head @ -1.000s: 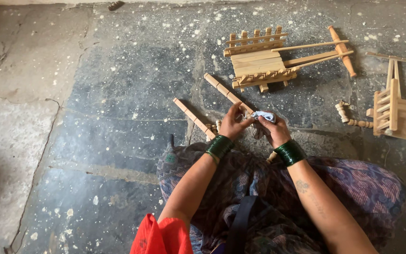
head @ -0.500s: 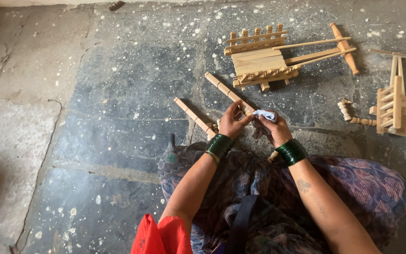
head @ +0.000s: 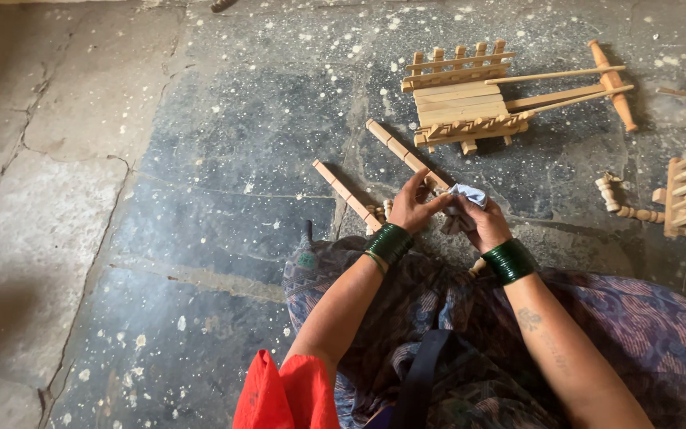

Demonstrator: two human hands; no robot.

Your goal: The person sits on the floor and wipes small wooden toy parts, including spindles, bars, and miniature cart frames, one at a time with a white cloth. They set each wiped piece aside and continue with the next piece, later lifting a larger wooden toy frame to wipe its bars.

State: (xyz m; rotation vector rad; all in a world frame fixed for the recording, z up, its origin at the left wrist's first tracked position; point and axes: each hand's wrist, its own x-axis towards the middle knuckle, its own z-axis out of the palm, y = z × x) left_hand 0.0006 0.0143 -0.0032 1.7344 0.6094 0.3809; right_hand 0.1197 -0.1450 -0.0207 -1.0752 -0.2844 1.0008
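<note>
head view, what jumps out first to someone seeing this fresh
Near the middle, the left hand and right hand, both with green bangles, meet around a small pale cloth over a wooden slat. Beyond them on the speckled stone floor sits a small wooden cart with long shafts.

A: Any packages, labels, signs or screens in your view?
B: None. You only have loose bare wooden parts on the stone floor around you, nothing wrapped, nothing tagged, and no display anywhere.
</note>
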